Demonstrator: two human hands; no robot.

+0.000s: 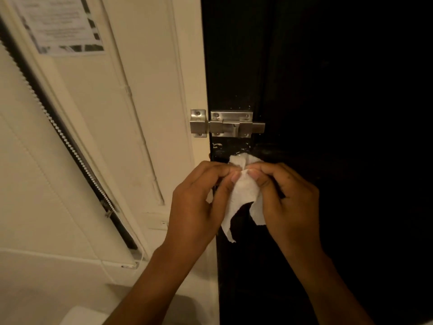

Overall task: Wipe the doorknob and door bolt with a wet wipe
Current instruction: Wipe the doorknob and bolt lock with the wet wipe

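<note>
Wet wipe (243, 195) pinched between left hand (199, 202) and right hand (290, 202), both closed on it, just below bolt (227, 124). Black door (328, 90), cream wall (140, 113).

The doorknob cannot be seen; below the door bolt (227, 124), the left hand (199, 205), the right hand (290, 202) and the wet wipe (243, 193) cover that part of the door (339, 90). The door is too dark to show details. Up and left of the bolt, the printed notice (63, 24) is blurred and cut by the top edge.
</note>
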